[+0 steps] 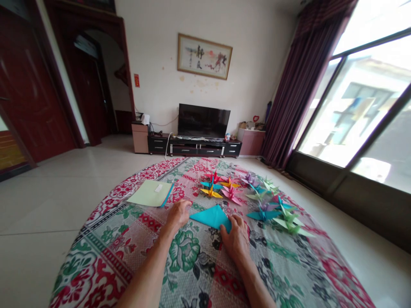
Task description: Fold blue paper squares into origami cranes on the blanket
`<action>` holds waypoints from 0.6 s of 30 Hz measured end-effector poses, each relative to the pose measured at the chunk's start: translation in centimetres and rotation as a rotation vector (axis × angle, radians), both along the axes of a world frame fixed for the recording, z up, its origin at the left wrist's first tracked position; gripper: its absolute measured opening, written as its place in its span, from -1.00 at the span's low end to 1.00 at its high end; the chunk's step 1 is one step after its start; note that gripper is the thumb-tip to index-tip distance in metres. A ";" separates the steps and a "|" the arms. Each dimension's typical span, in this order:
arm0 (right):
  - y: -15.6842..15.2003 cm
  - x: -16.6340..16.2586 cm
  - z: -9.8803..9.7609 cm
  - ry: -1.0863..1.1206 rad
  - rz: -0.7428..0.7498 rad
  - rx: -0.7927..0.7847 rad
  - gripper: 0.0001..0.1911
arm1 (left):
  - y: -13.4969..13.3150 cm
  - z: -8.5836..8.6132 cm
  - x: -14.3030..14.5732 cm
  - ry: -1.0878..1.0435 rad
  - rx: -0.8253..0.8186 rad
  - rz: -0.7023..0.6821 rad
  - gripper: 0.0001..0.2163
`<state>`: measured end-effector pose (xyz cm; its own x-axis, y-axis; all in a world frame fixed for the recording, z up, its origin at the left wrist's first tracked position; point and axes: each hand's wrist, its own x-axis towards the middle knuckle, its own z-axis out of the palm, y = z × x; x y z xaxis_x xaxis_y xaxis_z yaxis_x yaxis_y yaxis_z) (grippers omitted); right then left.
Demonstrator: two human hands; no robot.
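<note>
A sheet of blue origami paper [210, 216], folded into a triangle, lies on the table in front of me. My right hand [236, 237] grips its right corner, with the thumb at the near edge and the fingers over the corner. Beside the left tip is my left hand [180, 214], its fingers curved and a little apart, holding nothing that I can see. Just beyond the triangle stand several folded paper cranes, among them a yellow crane [211, 193] and a pink crane [231, 193]. A stack of square paper [150, 193], pale green on top, lies beyond my left hand.
More paper cranes, such as a green crane [290, 221] and a blue crane [263, 213], stand at the right. A flowered tablecloth [128, 256] covers the round table. Farther off are a television [204, 122] on a low cabinet [195, 149] and a window at right.
</note>
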<state>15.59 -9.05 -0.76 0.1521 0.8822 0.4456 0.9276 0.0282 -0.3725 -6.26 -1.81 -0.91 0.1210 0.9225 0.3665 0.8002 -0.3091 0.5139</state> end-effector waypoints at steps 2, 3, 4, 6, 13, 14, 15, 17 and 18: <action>0.1 0.1 0.0 0.000 -0.006 -0.014 -0.57 | -0.2 0.3 1.0 -0.048 0.042 0.062 -0.67; 0.1 0.1 0.0 -0.001 -0.006 -0.016 -0.57 | -0.4 0.5 1.6 -0.067 0.068 0.052 -0.69; 0.1 0.1 0.0 -0.001 -0.005 -0.017 -0.57 | -0.5 0.6 2.3 -0.074 0.091 0.026 -0.71; 0.1 0.0 0.0 0.002 -0.005 -0.014 -0.58 | -1.0 0.7 3.6 -0.050 0.114 -0.037 -0.76; 0.1 -0.1 0.2 0.012 -0.006 0.016 -0.60 | -2.3 0.3 5.6 0.177 0.086 -0.149 -0.72; 0.1 -0.1 0.1 0.013 -0.003 0.019 -0.60 | -2.4 0.4 5.6 0.191 0.083 -0.148 -0.73; 0.1 -0.1 0.1 0.014 0.001 0.022 -0.59 | -2.5 0.5 5.5 0.202 0.081 -0.146 -0.74; 0.1 0.0 -0.1 0.019 0.006 0.024 -0.59 | -2.6 0.7 5.5 0.222 0.078 -0.141 -0.75; 0.1 0.0 -0.1 0.024 0.005 0.025 -0.59 | -2.6 0.7 5.5 0.231 0.074 -0.137 -0.75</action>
